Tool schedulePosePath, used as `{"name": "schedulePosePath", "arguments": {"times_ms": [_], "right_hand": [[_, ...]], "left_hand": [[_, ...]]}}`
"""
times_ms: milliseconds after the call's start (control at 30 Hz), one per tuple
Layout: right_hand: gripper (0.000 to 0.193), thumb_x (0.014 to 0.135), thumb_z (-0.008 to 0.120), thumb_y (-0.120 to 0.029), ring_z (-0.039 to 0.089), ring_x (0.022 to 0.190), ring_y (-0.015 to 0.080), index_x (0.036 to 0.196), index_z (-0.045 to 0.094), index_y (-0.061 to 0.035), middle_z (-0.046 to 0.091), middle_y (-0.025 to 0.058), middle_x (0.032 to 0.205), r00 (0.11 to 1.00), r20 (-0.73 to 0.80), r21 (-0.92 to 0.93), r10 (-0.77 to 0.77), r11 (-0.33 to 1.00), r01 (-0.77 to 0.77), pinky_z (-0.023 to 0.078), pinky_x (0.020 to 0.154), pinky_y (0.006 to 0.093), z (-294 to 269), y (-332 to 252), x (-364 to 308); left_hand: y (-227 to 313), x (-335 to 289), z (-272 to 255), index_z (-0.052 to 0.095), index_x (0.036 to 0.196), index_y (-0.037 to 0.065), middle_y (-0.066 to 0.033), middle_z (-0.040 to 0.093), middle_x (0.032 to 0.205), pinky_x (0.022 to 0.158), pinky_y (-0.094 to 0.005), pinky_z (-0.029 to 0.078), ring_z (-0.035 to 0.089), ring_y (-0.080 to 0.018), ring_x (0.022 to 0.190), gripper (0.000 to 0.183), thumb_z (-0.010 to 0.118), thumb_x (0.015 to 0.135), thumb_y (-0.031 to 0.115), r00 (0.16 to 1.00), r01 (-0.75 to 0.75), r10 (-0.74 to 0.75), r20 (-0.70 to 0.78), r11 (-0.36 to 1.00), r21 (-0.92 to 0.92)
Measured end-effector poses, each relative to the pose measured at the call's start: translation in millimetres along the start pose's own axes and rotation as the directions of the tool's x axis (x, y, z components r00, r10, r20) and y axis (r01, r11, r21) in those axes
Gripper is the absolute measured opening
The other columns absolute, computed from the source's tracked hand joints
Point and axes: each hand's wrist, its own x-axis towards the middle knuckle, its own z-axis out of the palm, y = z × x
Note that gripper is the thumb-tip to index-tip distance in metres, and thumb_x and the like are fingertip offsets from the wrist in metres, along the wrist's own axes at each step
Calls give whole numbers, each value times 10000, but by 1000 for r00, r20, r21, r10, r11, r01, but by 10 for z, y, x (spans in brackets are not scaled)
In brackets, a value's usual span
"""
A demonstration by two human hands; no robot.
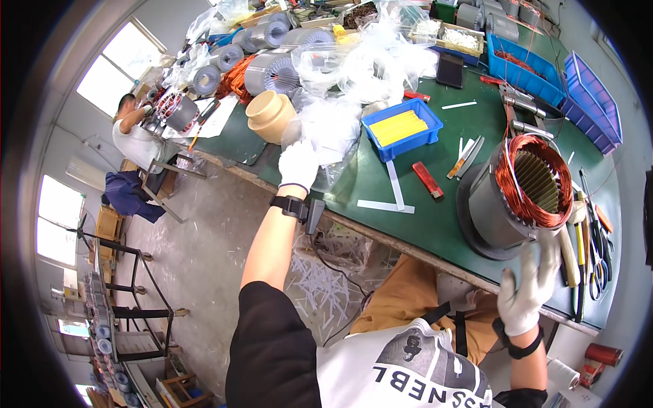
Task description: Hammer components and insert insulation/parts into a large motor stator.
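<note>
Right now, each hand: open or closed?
Left hand: at the plastic bag; grip cannot be told.
Right hand: open, spread, near the copper coil.

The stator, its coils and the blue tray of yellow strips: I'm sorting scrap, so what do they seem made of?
Stator body: probably metal, judging by its smooth, dull grey wall.
Coils: apparently copper wire, perhaps varnished, from the shiny reddish-brown strands.
Blue tray: likely moulded plastic with a slight sheen, from its even colour and rounded corners.

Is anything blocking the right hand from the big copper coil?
Nothing I can see. The right hand has its fingertips right by the coil, on its near side. The tools lie off to the right.
</note>
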Motion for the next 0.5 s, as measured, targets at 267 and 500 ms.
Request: {"name": "schedulePosePath", "arguments": {"times_ms": [267, 500], "right_hand": [[369, 724, 606, -15, 557, 1039, 410, 1092, 596, 14, 546, 252, 1162, 965, 144, 180, 217, 954, -242, 460, 900, 449, 250, -50, -700], [334, 732, 604, -9, 582, 993, 393, 1064, 606, 26, 569, 248, 1126, 937, 210, 210, 280, 923, -323, 473, 872, 424, 259, -104, -745]], "left_hand": [[-56, 61, -128, 605, 1026, 67, -142, 651, 891, 724, -442, 521, 643, -319, 803, 241, 552, 850, 222, 990, -141, 139, -25, 982, -124], [-6, 279, -270, 529, 1187, 27, -194, 560, 1149, 926, -470, 414, 525, -357, 1073, 484, 626, 780, 268, 912, -369, 401, 91, 895, -250]]}}
